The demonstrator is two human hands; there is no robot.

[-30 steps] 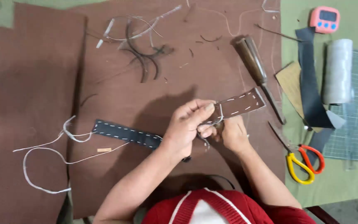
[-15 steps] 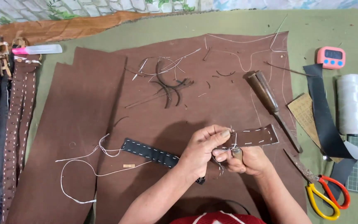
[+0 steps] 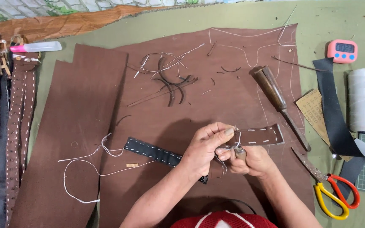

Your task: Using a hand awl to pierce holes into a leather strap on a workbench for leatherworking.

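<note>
A long leather strap with white stitching lies across the brown leather sheet (image 3: pixel 85 105); its dark end (image 3: pixel 153 151) points left and its brown end (image 3: pixel 260 136) points right. My left hand (image 3: pixel 205 147) pinches the strap near its middle, thumb and fingers closed on it. Just to the right, my right hand (image 3: pixel 250 159) is closed around a small wooden-handled tool (image 3: pixel 240 152) pressed against the strap. Loose white thread (image 3: pixel 83 166) trails from the strap's dark end.
A wooden-handled chisel (image 3: pixel 275 99) lies right of centre. Scissors (image 3: pixel 332 192) with red and yellow handles, a white thread spool (image 3: pixel 362 100), a black strip (image 3: pixel 334 112) and a pink timer (image 3: pixel 342 50) sit on the right. Stitched belts (image 3: pixel 5 126) lie at far left. Leather trimmings (image 3: pixel 170 80) are scattered above.
The view has tilted up, showing more of the table's far side and the belts at left. Both hands stay on the strap, working the same spot.
</note>
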